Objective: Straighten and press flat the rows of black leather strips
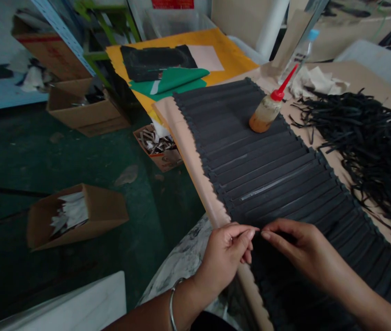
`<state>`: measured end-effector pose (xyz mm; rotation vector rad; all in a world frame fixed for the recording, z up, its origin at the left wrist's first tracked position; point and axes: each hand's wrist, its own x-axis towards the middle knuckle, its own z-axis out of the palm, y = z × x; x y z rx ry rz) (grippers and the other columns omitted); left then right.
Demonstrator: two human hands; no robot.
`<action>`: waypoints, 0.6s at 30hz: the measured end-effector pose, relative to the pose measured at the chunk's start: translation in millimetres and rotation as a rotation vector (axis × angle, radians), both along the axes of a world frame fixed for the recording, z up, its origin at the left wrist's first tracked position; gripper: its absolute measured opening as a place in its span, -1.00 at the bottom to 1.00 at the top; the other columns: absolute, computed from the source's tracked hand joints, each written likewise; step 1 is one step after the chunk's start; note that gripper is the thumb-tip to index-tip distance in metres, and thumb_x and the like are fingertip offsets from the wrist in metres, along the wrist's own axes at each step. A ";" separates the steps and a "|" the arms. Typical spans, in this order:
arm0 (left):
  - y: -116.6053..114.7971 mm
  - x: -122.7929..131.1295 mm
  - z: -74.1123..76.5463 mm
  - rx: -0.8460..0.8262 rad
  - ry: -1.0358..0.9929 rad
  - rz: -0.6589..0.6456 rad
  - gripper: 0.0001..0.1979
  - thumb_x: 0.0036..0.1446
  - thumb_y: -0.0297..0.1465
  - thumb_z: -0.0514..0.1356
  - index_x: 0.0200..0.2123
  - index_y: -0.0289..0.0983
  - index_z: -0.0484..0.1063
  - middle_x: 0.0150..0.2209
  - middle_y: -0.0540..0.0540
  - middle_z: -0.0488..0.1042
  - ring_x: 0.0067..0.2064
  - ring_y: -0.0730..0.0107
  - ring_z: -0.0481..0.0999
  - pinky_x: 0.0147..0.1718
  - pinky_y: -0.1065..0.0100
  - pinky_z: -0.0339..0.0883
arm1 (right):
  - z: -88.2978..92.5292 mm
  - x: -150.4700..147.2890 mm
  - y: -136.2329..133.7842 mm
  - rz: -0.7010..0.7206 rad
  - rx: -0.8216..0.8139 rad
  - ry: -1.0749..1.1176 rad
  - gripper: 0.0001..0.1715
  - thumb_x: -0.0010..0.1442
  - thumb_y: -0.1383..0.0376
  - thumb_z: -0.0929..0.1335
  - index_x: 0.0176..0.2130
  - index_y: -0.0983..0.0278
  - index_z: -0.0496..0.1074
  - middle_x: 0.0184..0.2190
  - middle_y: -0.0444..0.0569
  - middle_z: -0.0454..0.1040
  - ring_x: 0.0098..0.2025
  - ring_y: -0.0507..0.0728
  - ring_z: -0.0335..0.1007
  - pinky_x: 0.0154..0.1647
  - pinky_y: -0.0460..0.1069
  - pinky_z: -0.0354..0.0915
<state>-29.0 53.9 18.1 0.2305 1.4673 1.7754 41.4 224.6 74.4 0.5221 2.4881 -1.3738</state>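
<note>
Two bare hands meet at the near left edge of the overlapping row of flat black strips (pixel 278 179) lying on the tan cardboard-covered table (pixel 195 156). Left hand (pixel 225 255) and right hand (pixel 297 243) pinch fingertips together on one strip's end. Open floor lies leftward; the red-capped amber glue bottle (pixel 267 110) stands well apart.

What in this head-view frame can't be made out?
- Whether the left hand and right hand pinch a strip: fingertips meet over dark black strips.
- Glue bottle contents: murky.
- Floor box scraps: too small.
- Strip row's near end: cut off by the bottom edge.
</note>
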 end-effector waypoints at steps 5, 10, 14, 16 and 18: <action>1.8 -11.2 -8.0 -0.066 -0.013 0.000 -0.77 0.23 -0.25 0.21 -0.36 -0.30 0.41 -0.55 0.05 0.41 -0.63 0.54 0.38 -0.65 0.51 0.16 | -8.8 -20.9 12.7 0.016 0.050 -0.014 -0.66 0.25 0.00 0.37 -0.23 0.17 0.59 -0.31 -0.13 0.61 -0.26 0.09 0.51 -0.24 -0.07 0.34; -6.6 -30.2 -15.8 -0.099 0.132 0.087 -0.86 0.30 -0.32 0.13 -0.20 -0.27 0.41 -0.48 0.07 0.43 -0.59 0.54 0.40 -0.60 0.48 0.24 | -21.1 -50.7 22.0 0.024 0.219 0.059 -0.72 0.24 0.06 0.36 -0.25 0.16 0.59 -0.34 -0.14 0.62 -0.30 0.09 0.52 -0.28 -0.06 0.31; -21.2 -37.2 -22.8 -0.181 0.385 0.132 -0.86 0.30 -0.45 0.11 -0.12 -0.25 0.44 -0.40 0.04 0.48 -0.43 0.48 0.48 -0.41 0.41 0.34 | -29.4 -63.0 28.1 0.016 0.370 0.088 -0.74 0.24 0.08 0.36 -0.27 0.15 0.58 -0.40 -0.14 0.60 -0.38 0.09 0.51 -0.34 -0.05 0.27; -26.7 -38.3 -23.1 -0.227 0.554 0.130 -0.84 0.30 -0.50 0.11 -0.11 -0.25 0.45 -0.33 0.00 0.51 -0.31 0.42 0.51 -0.28 0.36 0.37 | -30.9 -65.6 29.7 0.003 0.398 0.084 -0.75 0.23 0.09 0.37 -0.27 0.15 0.58 -0.41 -0.14 0.61 -0.37 0.09 0.52 -0.34 -0.05 0.27; -29.1 -39.4 -21.4 -0.265 0.741 0.107 -0.83 0.33 -0.51 0.10 -0.10 -0.26 0.47 -0.25 -0.05 0.52 -0.21 0.36 0.51 -0.18 0.29 0.37 | -30.7 -67.2 30.2 -0.001 0.404 0.078 -0.76 0.23 0.10 0.37 -0.27 0.16 0.58 -0.40 -0.14 0.61 -0.37 0.09 0.52 -0.33 -0.05 0.27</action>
